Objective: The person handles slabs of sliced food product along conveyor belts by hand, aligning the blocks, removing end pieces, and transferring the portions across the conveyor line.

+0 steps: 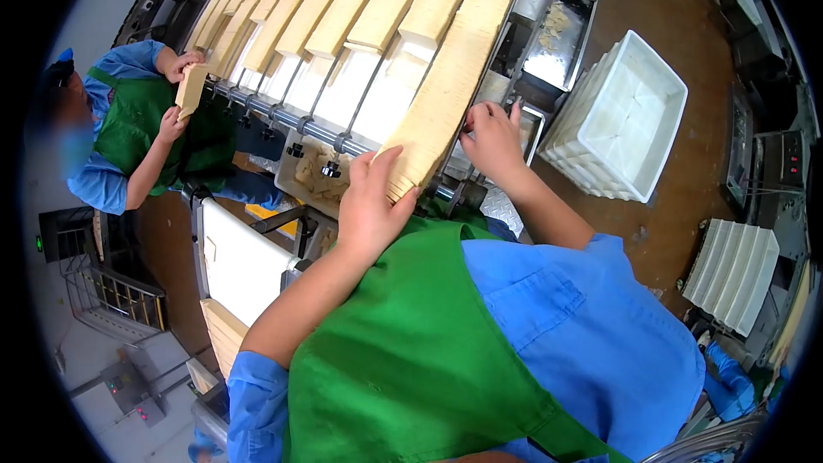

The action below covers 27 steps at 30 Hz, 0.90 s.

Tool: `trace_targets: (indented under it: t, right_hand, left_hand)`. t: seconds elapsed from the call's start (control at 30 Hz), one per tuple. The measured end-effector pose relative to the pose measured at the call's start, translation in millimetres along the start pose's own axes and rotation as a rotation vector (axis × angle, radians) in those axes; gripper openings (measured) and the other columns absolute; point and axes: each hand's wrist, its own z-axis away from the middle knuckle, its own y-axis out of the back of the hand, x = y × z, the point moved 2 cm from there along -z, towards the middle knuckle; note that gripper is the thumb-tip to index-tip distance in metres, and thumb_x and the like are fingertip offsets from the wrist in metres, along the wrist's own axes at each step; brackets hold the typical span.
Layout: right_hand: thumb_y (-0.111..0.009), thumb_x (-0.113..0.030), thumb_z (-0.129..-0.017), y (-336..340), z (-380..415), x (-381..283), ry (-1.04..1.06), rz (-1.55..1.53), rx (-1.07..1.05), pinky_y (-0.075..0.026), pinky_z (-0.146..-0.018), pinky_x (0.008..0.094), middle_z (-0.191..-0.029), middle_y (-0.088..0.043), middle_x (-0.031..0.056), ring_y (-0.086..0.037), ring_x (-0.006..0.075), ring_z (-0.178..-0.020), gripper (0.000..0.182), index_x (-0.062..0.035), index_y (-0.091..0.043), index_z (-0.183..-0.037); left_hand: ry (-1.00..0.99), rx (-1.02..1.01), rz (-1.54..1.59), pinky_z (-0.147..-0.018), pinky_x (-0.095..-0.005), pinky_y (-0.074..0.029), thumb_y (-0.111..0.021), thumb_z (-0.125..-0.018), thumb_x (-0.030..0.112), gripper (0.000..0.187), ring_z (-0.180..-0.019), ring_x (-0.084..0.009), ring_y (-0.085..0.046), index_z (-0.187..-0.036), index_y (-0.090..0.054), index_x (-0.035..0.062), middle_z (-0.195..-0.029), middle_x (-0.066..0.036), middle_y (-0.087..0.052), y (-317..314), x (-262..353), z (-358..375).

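Note:
A long pale-yellow layered strip [454, 77] lies along the right side of the white conveyor belt [364, 94], its near end reaching past the front roller. My left hand [373, 206] is closed round that near end, with fingers over the top and the thumb at the end face. Beside the strip's right edge, over the machine's side rail, is my right hand [495, 139]. Its fingers are curled in and the thumb points up; what they hold, if anything, is hidden. More thick strips [369, 0] lie side by side farther up the belt.
At left, a co-worker in a green apron [141, 120] holds a short yellow piece [190, 90]. A bin of scraps [321, 176] stands below the roller. Stacked white crates [630, 120] stand on the floor at right. A metal tray [561, 43] flanks the machine.

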Motion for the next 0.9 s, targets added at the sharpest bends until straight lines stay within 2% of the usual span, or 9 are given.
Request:
trace_targets:
  t: [0.2, 0.27, 0.5, 0.57, 0.7, 0.77, 0.83, 0.87, 0.9]
  right_hand:
    - [-0.069, -0.006, -0.079, -1.8, 2.2, -8.6, -0.023, -0.057, 0.001, -0.026, -0.107, 0.0703, -0.086, -0.062, 0.0042, -0.062, 0.0289, -0.097, 0.025, -0.0081, -0.049, -0.094]
    - [-0.064, -0.005, -0.076, 1.8, 2.3, -11.7, -0.093, -0.088, -0.086, -0.026, -0.112, 0.0655, -0.098, -0.063, 0.0121, -0.059, 0.0332, -0.108, 0.020, -0.0067, -0.055, -0.094]
    - [-0.066, -0.005, -0.074, -1.8, 4.0, -9.3, -0.076, -0.117, -0.056, -0.026, -0.111, 0.0655, -0.094, -0.063, 0.0120, -0.060, 0.0341, -0.104, 0.023, -0.0069, -0.054, -0.094]
    - [-0.070, -0.007, -0.074, -6.5, 4.9, -5.4, -0.034, -0.084, 0.010, -0.026, -0.109, 0.0674, -0.081, -0.064, 0.0038, -0.063, 0.0287, -0.093, 0.029, -0.0086, -0.051, -0.096]
    - [-0.069, -0.009, -0.074, 16.1, 6.0, -18.4, -0.041, -0.114, -0.034, -0.025, -0.109, 0.0681, -0.080, -0.065, 0.0041, -0.063, 0.0281, -0.093, 0.028, -0.0091, -0.051, -0.095]
    - [-0.066, -0.013, -0.073, 41.4, 5.6, -30.4, -0.033, -0.107, -0.151, -0.038, -0.103, 0.0608, -0.089, -0.064, 0.0118, -0.063, 0.0351, -0.094, 0.023, -0.0058, -0.056, -0.093]
    - [-0.065, -0.014, -0.074, 56.5, 2.5, -28.0, -0.043, -0.132, -0.188, -0.044, -0.095, 0.0559, -0.088, -0.066, 0.0125, -0.064, 0.0351, -0.088, 0.022, -0.0051, -0.058, -0.093]
    - [-0.064, -0.014, -0.074, 64.0, 0.9, -26.3, -0.054, -0.159, -0.224, -0.050, -0.087, 0.0511, -0.088, -0.067, 0.0132, -0.065, 0.0350, -0.082, 0.022, -0.0044, -0.060, -0.093]
    - [-0.064, -0.014, -0.074, 74.1, -1.6, -26.8, -0.055, -0.158, -0.225, -0.050, -0.087, 0.0511, -0.088, -0.067, 0.0132, -0.065, 0.0350, -0.082, 0.022, -0.0044, -0.060, -0.093]
  left_hand:
    - [0.009, -0.008, -0.014, -0.093, -0.0444, -0.051, -0.075, -0.082, 0.019, 0.061, -0.114, -0.0390, -0.055, -0.136, -0.049, 0.0113, -0.127, -0.019, -0.048, 2.3, 1.4, 0.0]
    - [0.006, -0.008, -0.012, -0.093, -0.0446, -0.051, -0.075, -0.082, 0.019, 0.061, -0.114, -0.0392, -0.056, -0.136, -0.049, 0.0114, -0.127, -0.018, -0.048, 1.1, 1.3, 1.3]
    - [-0.011, 0.007, -0.010, -0.092, -0.0447, -0.051, -0.075, -0.082, 0.019, 0.060, -0.112, -0.0398, -0.056, -0.136, -0.049, 0.0100, -0.125, -0.018, -0.049, 1.0, 2.3, -0.6]
    - [-0.012, 0.008, -0.008, -0.092, -0.0447, -0.051, -0.075, -0.083, 0.018, 0.060, -0.112, -0.0399, -0.056, -0.136, -0.049, 0.0097, -0.125, -0.018, -0.049, 2.3, 3.4, -1.5]
    - [-0.007, 0.010, -0.005, -0.093, -0.0441, -0.051, -0.075, -0.082, 0.018, 0.060, -0.112, -0.0392, -0.057, -0.136, -0.049, 0.0097, -0.126, -0.018, -0.049, 2.9, 2.7, -3.0]
    - [-0.011, 0.015, -0.012, -0.093, -0.0439, -0.051, -0.075, -0.082, 0.018, 0.060, -0.113, -0.0389, -0.057, -0.136, -0.049, 0.0097, -0.126, -0.018, -0.049, 2.7, 1.8, -3.7]
    - [-0.047, 0.042, -0.035, -0.087, -0.0467, -0.053, -0.076, -0.082, 0.023, 0.061, -0.105, -0.0438, -0.061, -0.136, -0.050, 0.0133, -0.131, -0.025, -0.047, 1.9, 0.1, -4.8]
    - [-0.046, 0.042, -0.033, -0.087, -0.0467, -0.053, -0.076, -0.082, 0.023, 0.061, -0.105, -0.0438, -0.061, -0.136, -0.050, 0.0133, -0.131, -0.025, -0.047, 2.1, 1.0, -5.0]
    - [-0.022, 0.025, -0.025, -0.091, -0.0449, -0.052, -0.076, -0.082, 0.021, 0.062, -0.110, -0.0411, -0.058, -0.137, -0.050, 0.0116, -0.129, -0.021, -0.048, 2.1, 2.0, -4.9]
